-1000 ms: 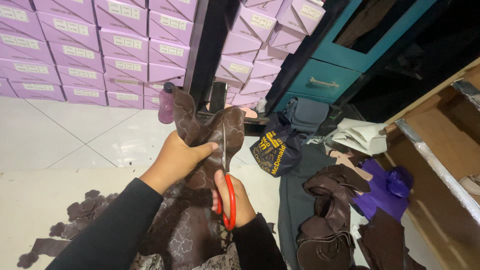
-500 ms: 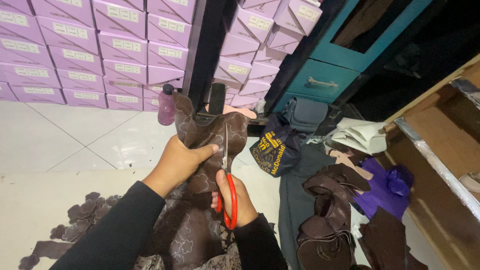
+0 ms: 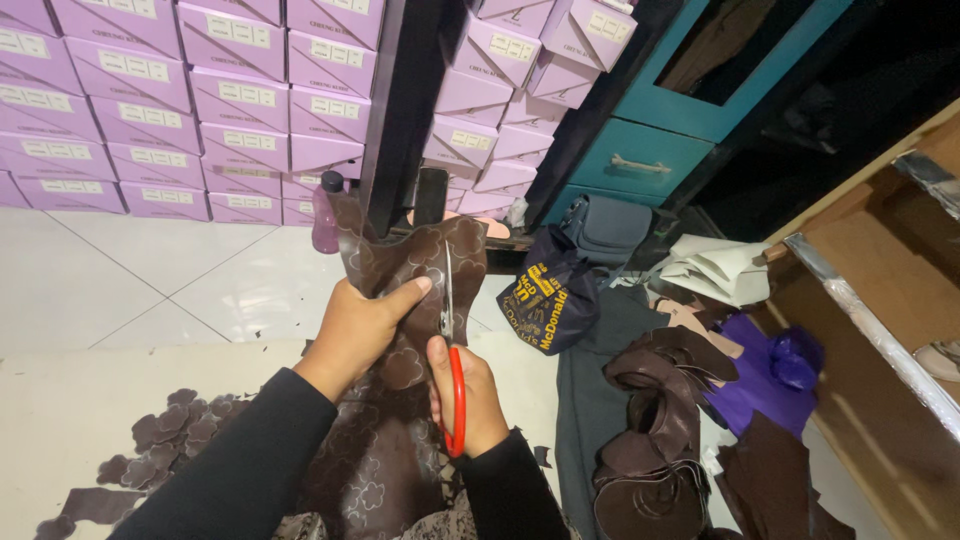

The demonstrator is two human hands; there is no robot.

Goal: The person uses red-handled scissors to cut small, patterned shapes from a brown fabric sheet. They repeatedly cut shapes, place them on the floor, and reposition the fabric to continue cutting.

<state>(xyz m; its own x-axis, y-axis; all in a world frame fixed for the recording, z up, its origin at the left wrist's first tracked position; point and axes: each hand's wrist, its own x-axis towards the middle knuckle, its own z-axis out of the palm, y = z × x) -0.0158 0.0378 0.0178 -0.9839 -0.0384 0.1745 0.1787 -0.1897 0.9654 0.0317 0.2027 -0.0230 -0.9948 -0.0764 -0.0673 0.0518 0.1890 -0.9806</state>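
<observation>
My left hand (image 3: 362, 326) grips a sheet of dark brown leather (image 3: 400, 262) stamped with flower outlines and holds it upright in front of me. Just below and to the right, my right hand (image 3: 472, 392) holds red-handled scissors (image 3: 452, 370). Their blades point up and sit in the leather beside my left thumb. The lower part of the sheet drapes down over my lap between my dark sleeves.
Cut brown flower pieces (image 3: 160, 440) lie on the pale mat at left. Stacked purple boxes (image 3: 190, 110) fill the back. A dark printed bag (image 3: 545, 300), piles of brown leather (image 3: 660, 440), purple cloth (image 3: 770, 375) and a wooden frame (image 3: 880, 330) crowd the right.
The scissors have worked further up into the leather, and my left hand has raised and shifted the sheet slightly while keeping its grip.
</observation>
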